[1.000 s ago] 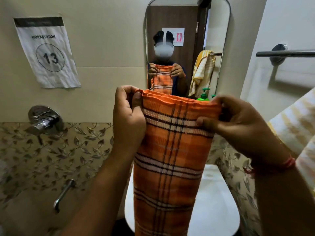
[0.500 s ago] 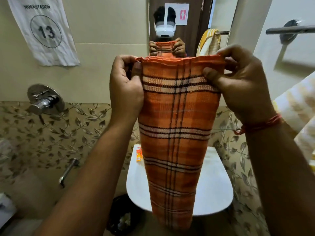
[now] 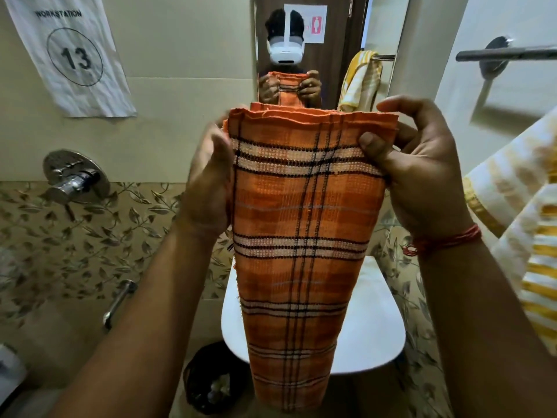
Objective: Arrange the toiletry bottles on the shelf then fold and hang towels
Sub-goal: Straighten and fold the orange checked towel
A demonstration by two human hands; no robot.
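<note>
An orange checked towel (image 3: pixel 298 224) hangs folded lengthwise in front of me, its top edge level with my chest. My left hand (image 3: pixel 208 176) grips the top left corner, fingers behind the cloth. My right hand (image 3: pixel 413 167) pinches the top right corner, thumb on the front. The towel's lower end dangles over the white basin (image 3: pixel 379 327). A metal towel rail (image 3: pixel 506 54) juts from the right wall, bare where it shows. A yellow-and-white striped towel (image 3: pixel 530 230) hangs at the right edge. No toiletry bottles are visible.
A mirror (image 3: pixel 331 49) faces me on the wall, showing a person holding the towel. A chrome tap (image 3: pixel 72 182) and a handle (image 3: pixel 119 300) stick out of the left wall. A dark bin (image 3: pixel 211 381) sits under the basin. A paper sign (image 3: pixel 72 52) reads 13.
The view has tilted down from the mirror towards the basin. My left hand has shifted its hold, with its fingers now behind the towel's corner. The green bottle seen earlier is out of sight.
</note>
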